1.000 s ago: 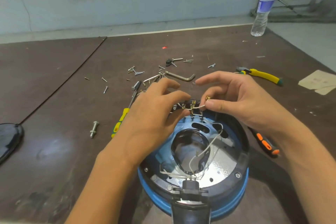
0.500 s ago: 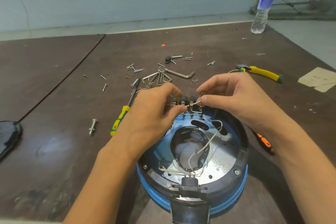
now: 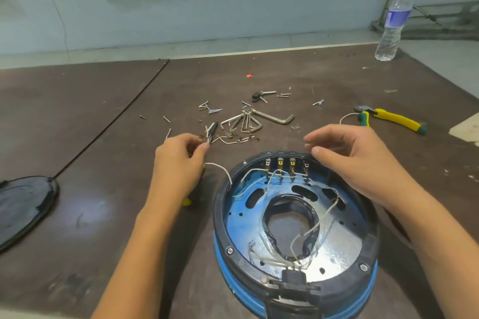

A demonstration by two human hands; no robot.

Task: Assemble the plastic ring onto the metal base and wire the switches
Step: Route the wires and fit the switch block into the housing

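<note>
The black plastic ring (image 3: 219,215) sits on the blue-and-silver metal base (image 3: 337,246) near the front edge of the bench (image 3: 103,137), with screw heads showing around its rim. By that look the ring is already fitted and the wiring is the step in hand. A row of switches (image 3: 280,163) stands at the ring's far side, with white wires (image 3: 248,171) running from their terminals down across the base. One loose wire (image 3: 223,171) trails over the left rim towards the left hand (image 3: 178,163). That hand's thumb and fingers are drawn together at a scatter of small connectors (image 3: 233,140), just beside a screwdriver tip (image 3: 211,132); whether they pinch anything is too small to tell. The right hand (image 3: 363,158) hovers over the far right of the ring, fingers loosely spread and holding nothing. The next move probably calls for a connector fitted to the loose wire's end and pushed onto a free terminal without disturbing the joints beside it. Hex keys (image 3: 274,118) and yellow-handled pliers (image 3: 396,119) lie further back.
</note>
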